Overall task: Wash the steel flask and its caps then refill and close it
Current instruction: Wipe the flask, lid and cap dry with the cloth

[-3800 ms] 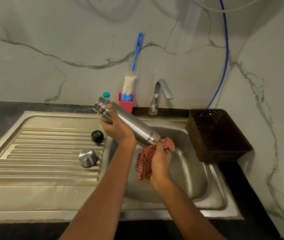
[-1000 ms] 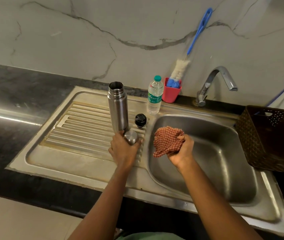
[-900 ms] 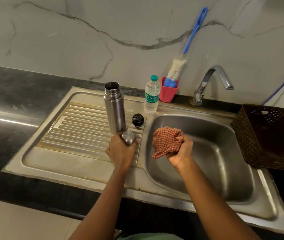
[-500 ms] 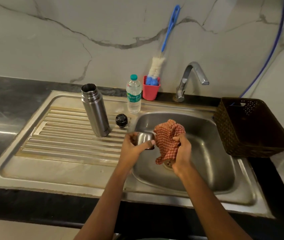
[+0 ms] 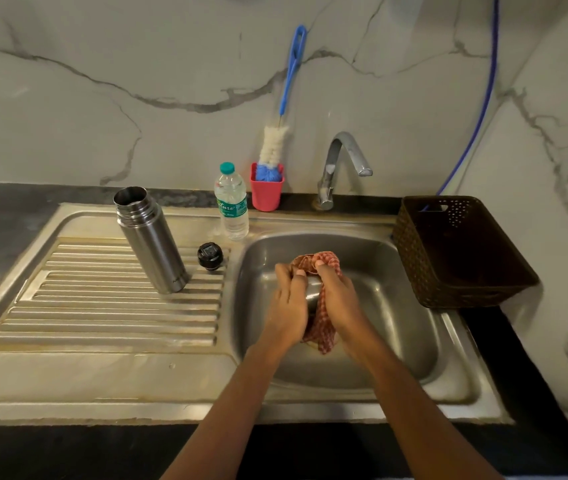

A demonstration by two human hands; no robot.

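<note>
Two hands meet over the basin of the sink: the left hand, fingers pointing away from the person, grips the steel cap, of which only a sliver shows between the palms, while the right hand clutches the checked cloth around it. The flask stands upright on the ribbed drainboard, long axis vertical and open mouth up, with the black cap just to its right. Half a second ago the steel cap was bare at the basin's left edge with the cloth beside it; now the cloth wraps it nearer the middle.
</note>
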